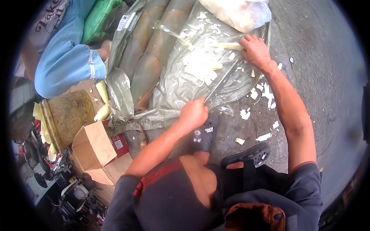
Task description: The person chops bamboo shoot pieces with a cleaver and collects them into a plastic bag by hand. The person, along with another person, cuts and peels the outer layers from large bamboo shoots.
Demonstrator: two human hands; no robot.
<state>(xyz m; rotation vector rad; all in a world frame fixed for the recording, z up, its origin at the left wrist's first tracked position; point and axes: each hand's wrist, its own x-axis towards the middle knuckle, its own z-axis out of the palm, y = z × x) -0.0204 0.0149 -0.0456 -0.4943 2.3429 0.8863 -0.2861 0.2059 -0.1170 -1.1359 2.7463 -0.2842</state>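
My left hand (194,112) is closed around the handle of a knife. Its long thin blade (221,82) points up and to the right, low over the sheet. Farther forward, my right hand (254,50) grips one end of a pale strip of bamboo shoot (227,46), with the rest sticking out to the left. Between and left of my hands, a heap of cut white pieces (198,66) lies on a grey-green plastic sheet (169,98). Bright glare washes out part of the heap. The knife's handle is hidden in my fist.
Two long, thick brown-green stalks (160,54) lie on the sheet's left side. A filled plastic bag (241,13) stands at the far edge. To the left are a dirty yellow bucket (71,117), an open cardboard box (92,148) and a seated person's blue trouser leg (67,67). Scraps (266,94) litter the pavement.
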